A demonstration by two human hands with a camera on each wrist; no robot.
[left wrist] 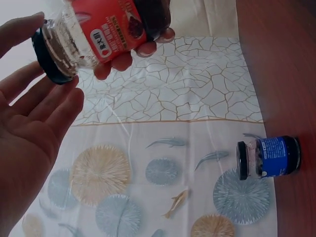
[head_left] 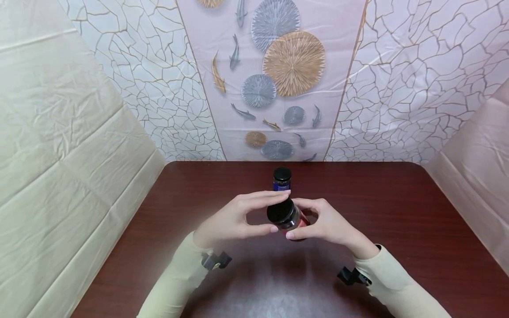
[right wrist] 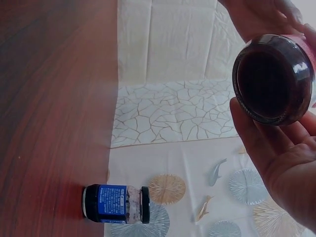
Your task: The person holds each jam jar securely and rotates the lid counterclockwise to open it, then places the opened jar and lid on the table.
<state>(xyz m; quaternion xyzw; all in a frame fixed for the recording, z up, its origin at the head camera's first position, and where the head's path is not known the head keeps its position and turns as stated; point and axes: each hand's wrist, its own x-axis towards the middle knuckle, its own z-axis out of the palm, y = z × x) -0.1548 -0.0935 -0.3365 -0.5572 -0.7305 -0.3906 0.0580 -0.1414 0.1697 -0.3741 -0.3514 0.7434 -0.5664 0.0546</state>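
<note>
A glass jar with a red label and dark contents is held tilted above the table, its black lid towards the left hand. My right hand grips the jar's body, thumb on the near side and fingers round the far side. With thumb and fingertips, my left hand holds the lid's rim, the palm standing off from it. In the right wrist view the jar's dark round base faces the camera. A second jar with a blue label and black lid stands upright behind the hands.
The dark red-brown wooden table reaches back to a patterned cloth hung behind it. Pale cloth walls close in both sides. Black wrist mounts sit on both sleeves.
</note>
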